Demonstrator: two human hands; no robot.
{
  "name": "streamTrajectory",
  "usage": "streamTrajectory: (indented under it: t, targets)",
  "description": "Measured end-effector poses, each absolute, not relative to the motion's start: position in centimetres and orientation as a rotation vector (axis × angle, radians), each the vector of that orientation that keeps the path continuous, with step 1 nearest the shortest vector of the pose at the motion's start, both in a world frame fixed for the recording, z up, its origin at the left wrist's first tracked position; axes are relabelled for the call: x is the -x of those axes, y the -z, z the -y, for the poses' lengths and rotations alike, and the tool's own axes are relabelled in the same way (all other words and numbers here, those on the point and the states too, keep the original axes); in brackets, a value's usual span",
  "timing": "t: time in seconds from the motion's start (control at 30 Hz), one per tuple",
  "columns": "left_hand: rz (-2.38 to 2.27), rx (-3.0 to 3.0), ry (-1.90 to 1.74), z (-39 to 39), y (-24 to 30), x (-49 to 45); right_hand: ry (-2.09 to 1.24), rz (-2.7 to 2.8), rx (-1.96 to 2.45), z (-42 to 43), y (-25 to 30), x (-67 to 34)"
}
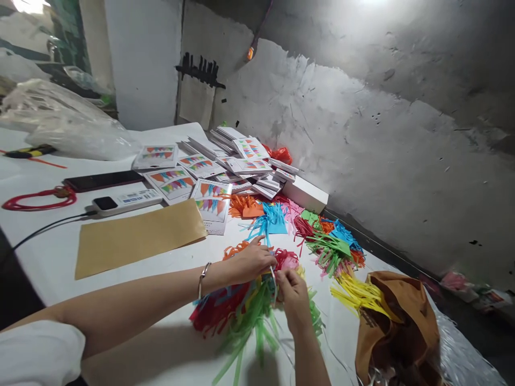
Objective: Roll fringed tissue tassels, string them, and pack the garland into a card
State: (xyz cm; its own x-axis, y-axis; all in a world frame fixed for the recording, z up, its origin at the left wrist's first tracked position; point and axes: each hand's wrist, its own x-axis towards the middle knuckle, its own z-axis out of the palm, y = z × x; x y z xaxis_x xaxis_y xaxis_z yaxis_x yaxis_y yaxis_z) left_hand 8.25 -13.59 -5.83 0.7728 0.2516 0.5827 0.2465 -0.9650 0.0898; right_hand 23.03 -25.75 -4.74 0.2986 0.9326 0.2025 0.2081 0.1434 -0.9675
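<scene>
My left hand (250,264), with a silver bangle on its wrist, reaches in over a bunch of fringed paper tassels (263,311) in red, green, blue, orange and pink. Its fingertips are closed on a thin white string (273,276). From the near side my right hand (294,294) meets it, thumb and fingers pinched together close to the same string. The fingers partly cover the spot where both hands meet. More string trails down past my right wrist onto the table. Just beyond my left hand lie blue tassels (274,217) and orange tassels (244,206).
Printed cards (213,201) are piled at the back, beside a white box (306,194). Green tassels (330,244) and yellow tassels (364,292) lie rightward, near a brown bag (420,305). Leftward are a brown envelope (140,238), a phone (102,180) and a white corded device (127,201).
</scene>
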Motion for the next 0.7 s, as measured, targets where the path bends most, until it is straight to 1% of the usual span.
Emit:
streamTrajectory:
  t: [0.17,0.3,0.43,0.57,0.7]
  targets:
    - [-0.453,-2.916,-0.934,13.3,6.5,-7.8,-0.785,1.094,1.324,26.4,4.1,-23.9]
    - [-0.460,-2.887,-0.933,13.5,6.8,-8.1,-0.830,1.115,1.365,25.4,5.6,-21.4]
    - [-0.470,-2.868,-0.943,13.6,6.9,-8.2,-0.938,1.082,1.269,25.0,6.3,-19.8]
    - [-0.489,-2.863,-0.950,13.4,7.2,-7.9,-0.982,0.930,1.101,26.7,3.5,-21.2]
    - [-0.536,-2.861,-0.955,12.4,7.7,-7.8,-0.851,0.815,0.892,31.6,-1.6,-24.3]
